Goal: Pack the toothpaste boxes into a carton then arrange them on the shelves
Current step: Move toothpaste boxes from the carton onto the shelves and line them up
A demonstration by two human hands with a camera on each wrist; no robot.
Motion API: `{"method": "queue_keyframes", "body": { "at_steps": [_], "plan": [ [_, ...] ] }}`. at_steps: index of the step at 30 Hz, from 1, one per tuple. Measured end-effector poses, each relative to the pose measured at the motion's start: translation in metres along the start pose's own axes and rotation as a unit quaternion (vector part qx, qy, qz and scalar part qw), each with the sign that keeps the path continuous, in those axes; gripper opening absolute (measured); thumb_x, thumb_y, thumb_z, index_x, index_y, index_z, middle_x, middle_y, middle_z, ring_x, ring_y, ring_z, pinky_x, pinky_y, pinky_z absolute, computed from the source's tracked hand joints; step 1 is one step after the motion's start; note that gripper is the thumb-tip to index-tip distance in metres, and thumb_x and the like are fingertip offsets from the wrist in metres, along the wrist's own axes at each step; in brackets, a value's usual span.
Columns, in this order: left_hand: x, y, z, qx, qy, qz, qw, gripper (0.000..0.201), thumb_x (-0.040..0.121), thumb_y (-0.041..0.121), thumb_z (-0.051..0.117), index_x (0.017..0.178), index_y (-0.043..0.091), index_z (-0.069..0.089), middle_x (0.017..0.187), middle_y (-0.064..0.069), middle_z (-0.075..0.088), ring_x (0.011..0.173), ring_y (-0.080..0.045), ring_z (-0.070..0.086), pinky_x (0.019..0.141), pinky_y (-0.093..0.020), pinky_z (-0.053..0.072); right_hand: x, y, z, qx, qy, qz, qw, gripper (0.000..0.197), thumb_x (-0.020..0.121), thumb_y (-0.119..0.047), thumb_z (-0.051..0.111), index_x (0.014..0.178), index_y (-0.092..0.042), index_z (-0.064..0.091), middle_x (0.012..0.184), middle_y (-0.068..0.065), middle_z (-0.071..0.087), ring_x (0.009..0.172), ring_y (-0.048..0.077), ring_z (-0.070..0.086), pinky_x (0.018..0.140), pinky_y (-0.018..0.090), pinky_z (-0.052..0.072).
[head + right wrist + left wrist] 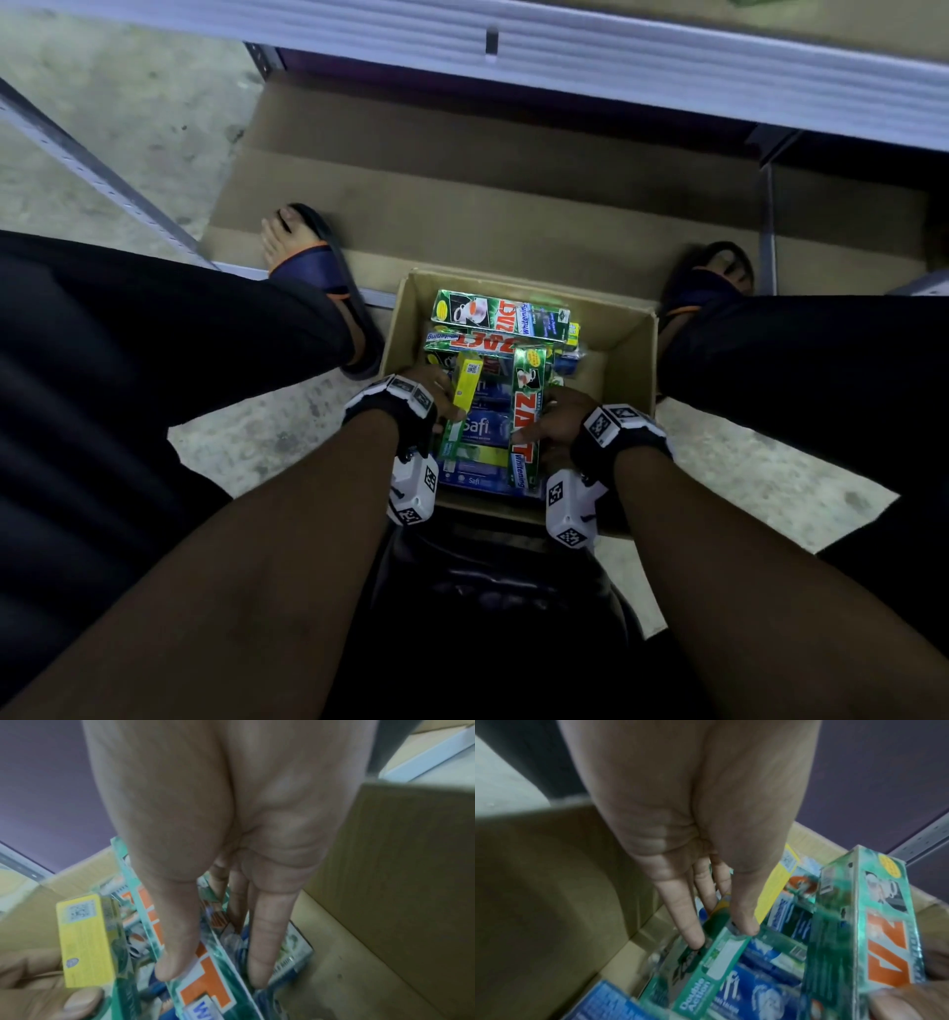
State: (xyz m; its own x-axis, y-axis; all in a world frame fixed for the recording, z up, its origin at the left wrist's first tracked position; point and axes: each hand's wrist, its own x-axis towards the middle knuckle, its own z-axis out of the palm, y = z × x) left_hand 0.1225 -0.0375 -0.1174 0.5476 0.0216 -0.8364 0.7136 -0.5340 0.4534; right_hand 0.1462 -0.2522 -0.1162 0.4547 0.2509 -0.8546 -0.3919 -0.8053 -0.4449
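Left hand [436, 398] inside the carton [624, 334], fingers and thumb pinching a yellow-sided green box [462, 406] held on edge. The left wrist view adds what the head view hides: "Double Action" print on that box [706, 973], fingertips [693, 935] pressed along its far face. Beneath lie blue Safi boxes [482, 429]. At the far end, a green Zact box [500, 314] lies crosswise on the pile. Right hand [557, 426] grips another Zact box [526, 416], tilted on edge; the right wrist view shows the thumb [180, 935] on its orange lettering and fingers behind it. Carton stands on the floor [744, 478] between sandalled feet, before a shelf [513, 205].
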Motion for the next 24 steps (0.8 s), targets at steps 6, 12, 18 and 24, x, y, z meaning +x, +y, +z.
{"method": "queue_keyframes", "body": {
  "at_steps": [6,12,18,24],
  "plan": [
    [-0.013,0.012,-0.013,-0.005,0.038,0.052,0.998,0.026,0.074,0.013,0.086,0.071,0.015,0.061,0.083,-0.014,0.068,0.089,-0.037,0.068,0.077,-0.053,0.06,-0.023,-0.015,-0.011,0.061,0.061,-0.021,0.996,0.036,0.067,-0.022,0.091,0.088,-0.024,0.062,0.101,0.0,0.063,0.097,0.025,0.059,0.096,0.043,0.05],
    [-0.028,0.026,-0.031,0.001,0.091,0.098,0.991,0.036,0.066,0.025,0.091,0.082,0.019,0.059,0.091,-0.006,0.067,0.097,-0.03,0.067,0.083,-0.049,0.059,-0.039,-0.027,-0.024,0.098,0.096,-0.03,0.99,0.049,0.06,-0.015,0.094,0.1,-0.021,0.065,0.107,0.008,0.072,0.099,0.034,0.068,0.091,0.055,0.054],
    [-0.062,0.043,-0.05,-0.03,0.118,0.136,0.983,0.041,0.066,0.019,0.091,0.09,0.019,0.058,0.102,-0.007,0.066,0.1,-0.029,0.066,0.082,-0.049,0.06,-0.077,-0.051,-0.036,0.135,0.099,-0.083,0.982,0.055,0.07,-0.001,0.086,0.114,-0.017,0.055,0.111,0.018,0.071,0.099,0.038,0.069,0.086,0.057,0.056],
    [-0.103,0.064,-0.067,-0.041,0.17,0.199,0.964,0.037,0.068,0.012,0.089,0.085,0.015,0.056,0.093,-0.011,0.066,0.095,-0.033,0.068,0.081,-0.054,0.059,-0.122,-0.072,-0.045,0.148,0.129,-0.136,0.971,0.053,0.07,0.003,0.084,0.113,-0.015,0.06,0.091,0.008,0.075,0.082,0.028,0.073,0.074,0.049,0.061]
  ]
}}
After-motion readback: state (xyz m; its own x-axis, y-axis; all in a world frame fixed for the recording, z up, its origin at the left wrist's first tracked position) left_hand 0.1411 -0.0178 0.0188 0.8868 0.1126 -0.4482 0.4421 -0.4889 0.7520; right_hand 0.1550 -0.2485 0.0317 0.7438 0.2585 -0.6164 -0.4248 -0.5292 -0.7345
